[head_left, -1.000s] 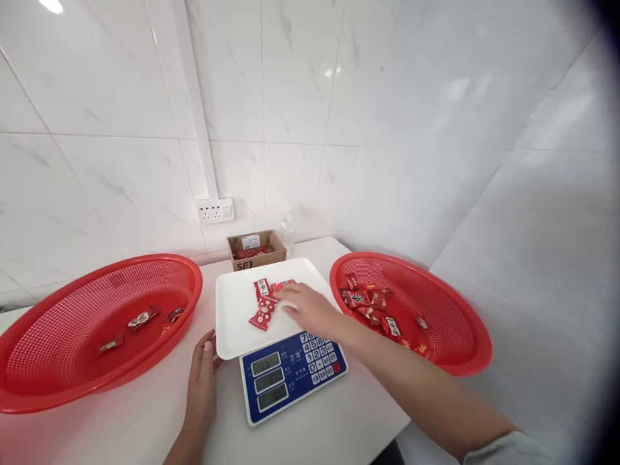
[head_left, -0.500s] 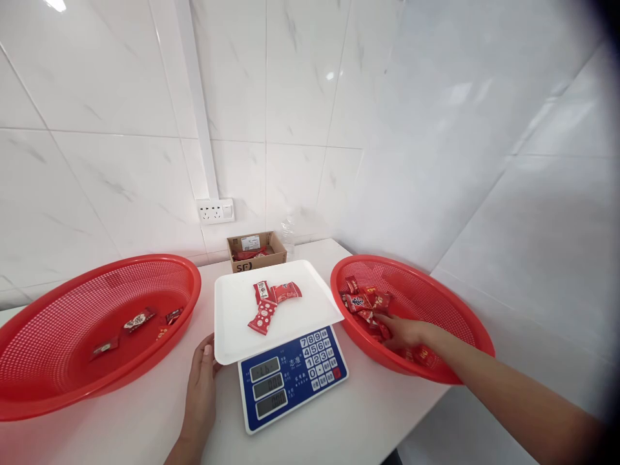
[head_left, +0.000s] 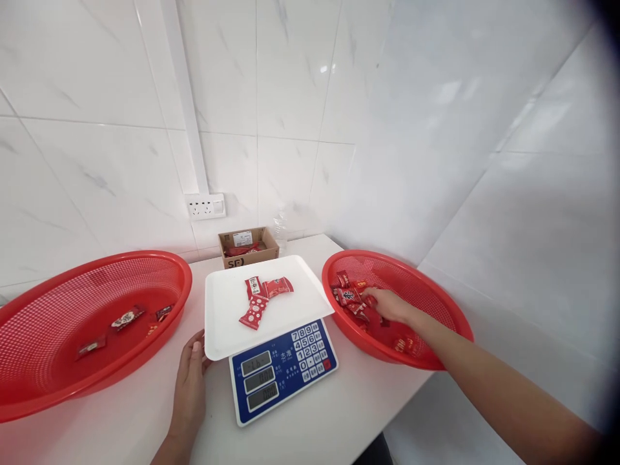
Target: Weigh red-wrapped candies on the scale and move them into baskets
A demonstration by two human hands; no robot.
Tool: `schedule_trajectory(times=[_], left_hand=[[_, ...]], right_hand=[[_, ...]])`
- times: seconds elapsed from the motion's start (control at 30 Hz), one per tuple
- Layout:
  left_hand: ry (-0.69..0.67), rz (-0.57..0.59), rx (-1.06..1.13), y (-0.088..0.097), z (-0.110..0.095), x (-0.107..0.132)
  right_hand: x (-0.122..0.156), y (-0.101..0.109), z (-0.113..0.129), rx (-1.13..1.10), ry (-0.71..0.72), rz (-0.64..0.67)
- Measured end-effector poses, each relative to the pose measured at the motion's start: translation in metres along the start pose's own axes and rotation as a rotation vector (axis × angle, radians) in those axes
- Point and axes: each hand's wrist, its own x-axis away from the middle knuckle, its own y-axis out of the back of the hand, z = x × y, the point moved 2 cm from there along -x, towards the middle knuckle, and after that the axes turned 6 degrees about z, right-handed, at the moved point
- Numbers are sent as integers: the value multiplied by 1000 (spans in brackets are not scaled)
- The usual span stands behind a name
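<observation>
A blue electronic scale (head_left: 283, 368) carries a white tray (head_left: 227, 323) with three red candy packets (head_left: 261, 297) on it. My left hand (head_left: 188, 387) lies flat on the table, fingers out, just touching the tray's front left corner. My right hand (head_left: 390, 305) reaches into the right red basket (head_left: 436, 303), fingers curled down over a pile of red candy packets (head_left: 351, 298); whether it grips one I cannot make out. The left red basket (head_left: 58, 368) holds a few scattered packets (head_left: 126, 318).
A small open cardboard box (head_left: 248, 247) stands at the back against the tiled wall, under a wall socket (head_left: 205, 206). The table's front right edge runs just below the right basket. A clear plastic bag (head_left: 279, 226) sits beside the box.
My right hand left the white tray, went right into the right basket, then shifted further back onto the pile of packets. The left hand stayed put.
</observation>
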Motion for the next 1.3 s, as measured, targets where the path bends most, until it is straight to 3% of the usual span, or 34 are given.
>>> schedule_trajectory(times=[0.13,0.23,0.3,0.4,0.53,0.67,1.1,1.2,1.3], left_hand=[[-1,-4,0,1,0,0],[-11,8,-6,1,1,1],[-23,15,-9,1,2,0],[-35,17,-14,2,4,0],[-38,11,-15,3,4,0],[-44,7,-9,4,3,0],[-53,17,-36,4,6,-2],[-58,12,-38,4,5,-2],[-60,17,-38,4,5,-1]], right_hand=[[2,14,27,55,84,-32],[12,12,66,48,188,-51],[23,2,97,-2,309,-26],[38,-27,139,-84,432,144],[44,-68,172,-63,565,340],[37,-87,181,-22,558,436],[16,-84,181,112,571,17],[19,-83,172,171,573,-1],[29,-84,163,207,603,75]])
